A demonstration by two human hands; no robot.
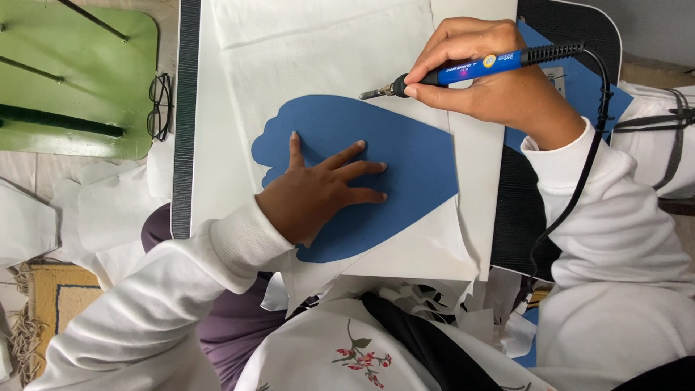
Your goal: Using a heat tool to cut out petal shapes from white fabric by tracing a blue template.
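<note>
Head view: the left hand [313,190] lies flat, fingers spread wide, palm down on a blue template [405,156], a rounded shape with a scalloped edge at nine o'clock and a narrowing end toward five o'clock. The hand grips nothing; it presses the template near its lower left part, with the fingertips pointing toward three o'clock.

The template rests on a sheet of white fabric [289,58] that covers a white board [206,145], which has a dark ribbed strip along its nine o'clock edge.

The right hand [485,80] is at one o'clock from the template, closed in a pen-style grasp around a hot cutting tool [470,69] with a blue body and a black ribbed grip. The metal tip points toward nine o'clock and sits at the upper edge of the template, touching or just above the fabric; which of the two cannot be told. A black cord [579,188] runs from the tool's rear end and drops toward five o'clock over the white right sleeve.

At nine o'clock of the board, a pair of glasses [159,105] lies just beside a green surface [108,80]. At six o'clock, near the person's lap, lie white fabric scraps [449,300] and a white cloth with a red flower print [358,358].
</note>
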